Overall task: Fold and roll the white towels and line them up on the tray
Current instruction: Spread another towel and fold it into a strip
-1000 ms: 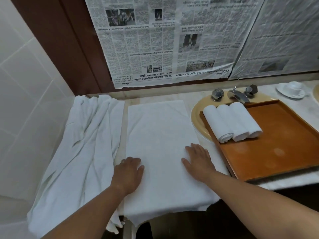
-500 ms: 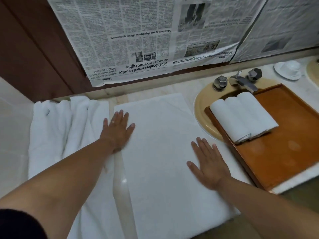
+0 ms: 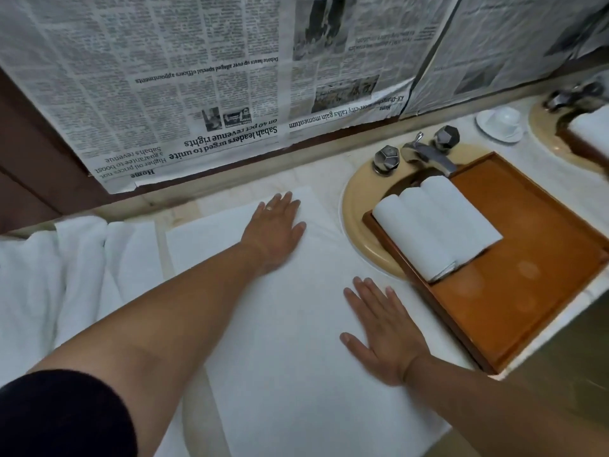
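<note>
A white towel [image 3: 290, 324] lies spread flat on the marble counter in front of me. My left hand [image 3: 275, 230] presses flat on its far end, fingers straight. My right hand [image 3: 384, 331] lies flat on the towel's right side, fingers spread. To the right, a brown wooden tray [image 3: 534, 268] rests across a beige sink and carries three rolled white towels [image 3: 435, 225] side by side at its far left corner.
A heap of loose white towels [image 3: 59, 282] lies on the counter at the left. A chrome tap with two knobs [image 3: 418, 153] stands behind the tray. A white cup and saucer [image 3: 501, 122] sits further right. Newspaper covers the wall behind.
My left hand slid from the towel's near left edge up to its far end. My right hand stayed flat on the right side. The view shifted closer to the wall.
</note>
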